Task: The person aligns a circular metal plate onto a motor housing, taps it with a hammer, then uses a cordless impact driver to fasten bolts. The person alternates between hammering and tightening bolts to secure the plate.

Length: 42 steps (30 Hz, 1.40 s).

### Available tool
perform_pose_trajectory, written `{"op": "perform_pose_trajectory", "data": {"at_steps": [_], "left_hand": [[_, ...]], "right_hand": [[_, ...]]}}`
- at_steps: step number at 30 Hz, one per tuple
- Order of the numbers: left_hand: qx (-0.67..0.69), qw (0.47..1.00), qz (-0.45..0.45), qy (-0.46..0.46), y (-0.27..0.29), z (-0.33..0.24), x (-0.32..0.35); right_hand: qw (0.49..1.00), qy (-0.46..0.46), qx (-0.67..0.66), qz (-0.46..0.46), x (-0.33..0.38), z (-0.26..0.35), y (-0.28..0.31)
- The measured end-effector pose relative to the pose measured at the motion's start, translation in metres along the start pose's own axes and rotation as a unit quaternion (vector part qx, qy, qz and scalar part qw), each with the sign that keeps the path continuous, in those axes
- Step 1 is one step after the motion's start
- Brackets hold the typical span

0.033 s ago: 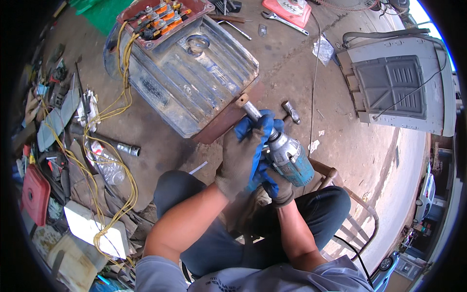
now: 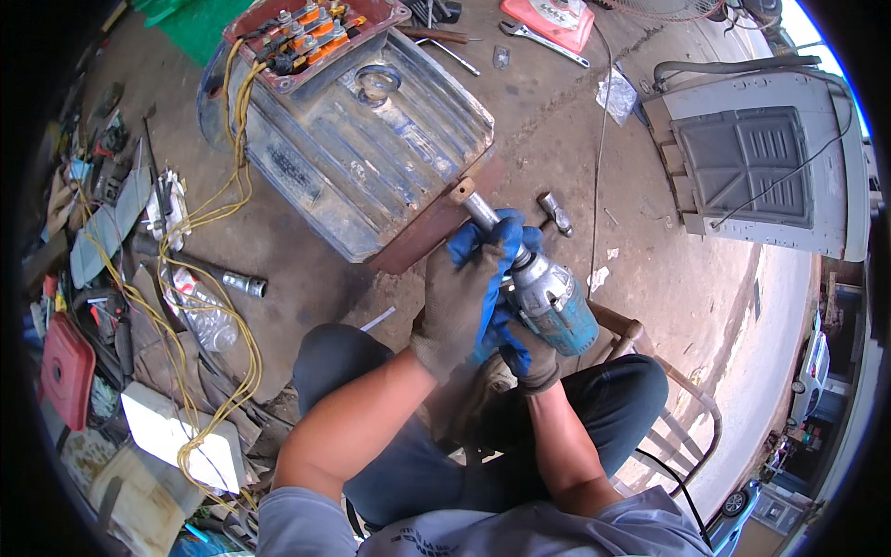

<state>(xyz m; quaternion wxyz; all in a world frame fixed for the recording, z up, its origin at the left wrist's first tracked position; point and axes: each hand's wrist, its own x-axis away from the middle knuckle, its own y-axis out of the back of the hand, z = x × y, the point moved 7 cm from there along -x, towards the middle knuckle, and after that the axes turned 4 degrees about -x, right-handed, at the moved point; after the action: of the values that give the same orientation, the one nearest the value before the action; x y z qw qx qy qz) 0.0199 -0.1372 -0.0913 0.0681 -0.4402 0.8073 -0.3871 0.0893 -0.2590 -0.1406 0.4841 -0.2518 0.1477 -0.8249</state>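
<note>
An impact wrench (image 2: 568, 327) with a teal body and silver nose is tilted toward the blue-grey motor (image 2: 371, 139) in front of me. From its nose runs a silver socket extension (image 2: 481, 212), its far end at a rusty brown bolt or round fitting (image 2: 462, 191) on the motor's near right corner. My left hand (image 2: 461, 302), in a grey and blue glove, closes around the extension just ahead of the nose. Beneath the tool, my right hand (image 2: 531, 360), gloved alike, is wrapped around the handle, which is mostly hidden.
A hammer (image 2: 555, 213) lies right of the motor. Yellow wires (image 2: 243, 111) run from the motor's open terminal box (image 2: 306, 42) down the left, past a plastic bottle (image 2: 212, 320) and piled tools. An adjustable wrench (image 2: 543, 44) lies far ahead; a grey panel (image 2: 752, 158) stands right.
</note>
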Motion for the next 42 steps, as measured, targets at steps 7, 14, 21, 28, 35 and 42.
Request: {"op": "perform_pose_trajectory", "data": {"at_steps": [7, 14, 21, 28, 35, 42], "left_hand": [[0.015, 1.0, 0.01, -0.007, 0.0, 0.003, -0.001], [0.048, 0.999, -0.005, 0.014, -0.004, 0.002, -0.004], [0.003, 0.996, -0.056, 0.064, 0.0, 0.033, 0.035], [-0.106, 0.94, -0.281, 0.162, 0.114, 0.081, 0.065], [-0.21, 0.932, -0.248, 0.161, 0.153, 0.069, 0.048], [-0.284, 0.906, -0.258, 0.176, 0.163, 0.062, 0.046]], "right_hand": [[1.0, 0.011, 0.027, -0.005, -0.001, -0.009, 0.016], [0.928, 0.112, 0.353, -0.026, -0.007, -0.019, 0.053], [0.748, 0.198, 0.632, -0.029, 0.01, -0.007, 0.046], [0.976, -0.012, 0.208, 0.064, 0.056, -0.13, 0.039], [0.917, -0.271, -0.292, -0.031, 0.054, -0.203, -0.006], [0.893, -0.306, -0.328, -0.03, 0.047, -0.187, -0.02]]}}
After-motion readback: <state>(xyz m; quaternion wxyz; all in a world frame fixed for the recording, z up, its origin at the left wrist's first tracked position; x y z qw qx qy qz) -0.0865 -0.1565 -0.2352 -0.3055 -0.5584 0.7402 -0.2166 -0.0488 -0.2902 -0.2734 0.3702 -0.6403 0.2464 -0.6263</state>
